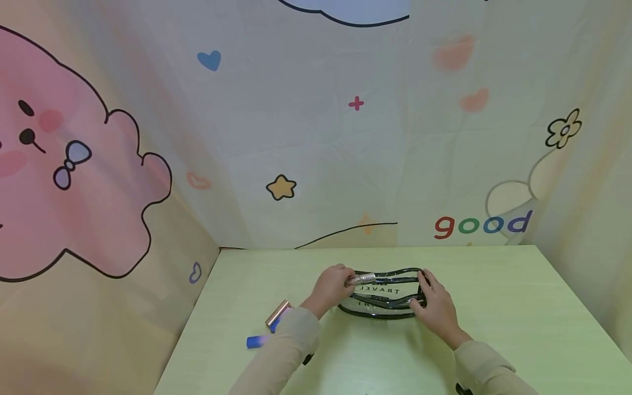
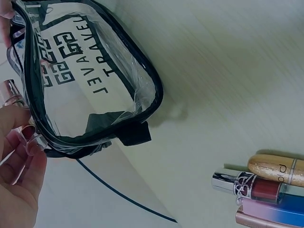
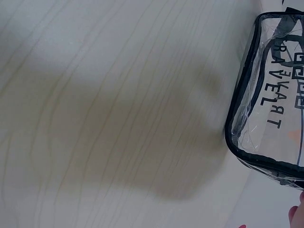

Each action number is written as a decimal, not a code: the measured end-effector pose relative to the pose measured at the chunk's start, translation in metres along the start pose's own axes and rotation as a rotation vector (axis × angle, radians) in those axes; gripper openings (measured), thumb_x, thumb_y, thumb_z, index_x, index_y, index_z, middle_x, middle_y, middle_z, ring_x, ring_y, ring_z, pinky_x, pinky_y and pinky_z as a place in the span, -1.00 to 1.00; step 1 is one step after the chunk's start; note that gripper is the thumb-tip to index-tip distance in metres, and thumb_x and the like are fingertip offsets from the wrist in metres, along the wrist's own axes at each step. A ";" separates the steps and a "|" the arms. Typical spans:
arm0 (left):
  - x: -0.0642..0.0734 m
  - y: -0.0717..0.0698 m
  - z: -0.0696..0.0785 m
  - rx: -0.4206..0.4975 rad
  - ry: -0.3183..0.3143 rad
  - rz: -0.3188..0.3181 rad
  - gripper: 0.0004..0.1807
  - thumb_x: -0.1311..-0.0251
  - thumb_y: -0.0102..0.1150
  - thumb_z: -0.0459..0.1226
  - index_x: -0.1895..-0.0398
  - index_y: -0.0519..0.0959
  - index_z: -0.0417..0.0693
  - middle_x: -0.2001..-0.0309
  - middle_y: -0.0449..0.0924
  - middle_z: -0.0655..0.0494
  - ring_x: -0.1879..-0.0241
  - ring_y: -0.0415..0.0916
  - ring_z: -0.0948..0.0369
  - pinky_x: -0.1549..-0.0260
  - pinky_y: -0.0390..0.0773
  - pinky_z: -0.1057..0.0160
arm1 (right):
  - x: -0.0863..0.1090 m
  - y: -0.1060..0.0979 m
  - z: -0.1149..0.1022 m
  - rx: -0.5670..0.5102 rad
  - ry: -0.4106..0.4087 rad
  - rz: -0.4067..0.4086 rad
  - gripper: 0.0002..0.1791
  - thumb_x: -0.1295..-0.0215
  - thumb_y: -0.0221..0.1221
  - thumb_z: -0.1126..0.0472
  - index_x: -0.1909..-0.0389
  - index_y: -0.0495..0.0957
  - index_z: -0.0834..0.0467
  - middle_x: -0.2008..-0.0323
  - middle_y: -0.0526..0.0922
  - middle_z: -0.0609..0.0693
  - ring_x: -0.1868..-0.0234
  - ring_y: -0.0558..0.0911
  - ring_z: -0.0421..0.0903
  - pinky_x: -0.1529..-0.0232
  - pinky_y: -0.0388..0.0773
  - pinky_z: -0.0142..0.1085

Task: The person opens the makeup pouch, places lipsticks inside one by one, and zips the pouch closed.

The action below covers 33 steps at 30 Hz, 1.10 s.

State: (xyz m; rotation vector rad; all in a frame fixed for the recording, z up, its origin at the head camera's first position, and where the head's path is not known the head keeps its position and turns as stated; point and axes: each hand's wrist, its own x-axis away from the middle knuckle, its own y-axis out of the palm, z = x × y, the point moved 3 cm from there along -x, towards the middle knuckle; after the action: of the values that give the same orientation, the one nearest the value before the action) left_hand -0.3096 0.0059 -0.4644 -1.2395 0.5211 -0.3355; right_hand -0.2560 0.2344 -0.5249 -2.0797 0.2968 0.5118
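A see-through travel pouch (image 1: 385,316) with black piping and printed lettering stands on the table. At its left end, my left hand (image 1: 333,286) pinches a small lip gloss tube (image 1: 364,278) with a shiny metallic cap, level with the pouch's upper edge. The same tube (image 2: 11,92) shows beside the pouch (image 2: 114,122) in the left wrist view, partly behind the fingers. My right hand (image 1: 438,308) grips the pouch's right end between thumb and fingers. Only a few of its fingertips (image 3: 298,216) appear in the right wrist view, below the pouch (image 3: 231,121).
Left of the pouch lie several cosmetics: a gold-capped tube (image 1: 278,313), a blue and pink item (image 1: 255,342), a dark red lip gloss (image 2: 263,187) and a wood-coloured tube (image 2: 270,167). A printed cloth backdrop (image 1: 316,137) rises behind the table (image 1: 518,307).
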 end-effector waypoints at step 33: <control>-0.014 0.012 0.010 -0.263 0.141 0.039 -0.93 -0.04 0.16 -0.20 0.37 0.57 0.11 0.43 0.49 0.27 0.48 0.36 0.32 0.47 0.40 0.49 | -0.004 0.003 0.001 -0.011 0.044 -0.056 -0.30 -0.03 0.03 0.17 -0.23 0.15 0.36 -0.24 0.15 0.32 -0.15 0.25 0.29 -0.03 0.21 0.17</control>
State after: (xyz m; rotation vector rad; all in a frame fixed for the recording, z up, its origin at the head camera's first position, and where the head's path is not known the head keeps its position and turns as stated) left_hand -0.3160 0.0248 -0.4712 -1.4638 0.7270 -0.3298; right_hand -0.2613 0.2338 -0.5253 -2.1057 0.2615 0.4351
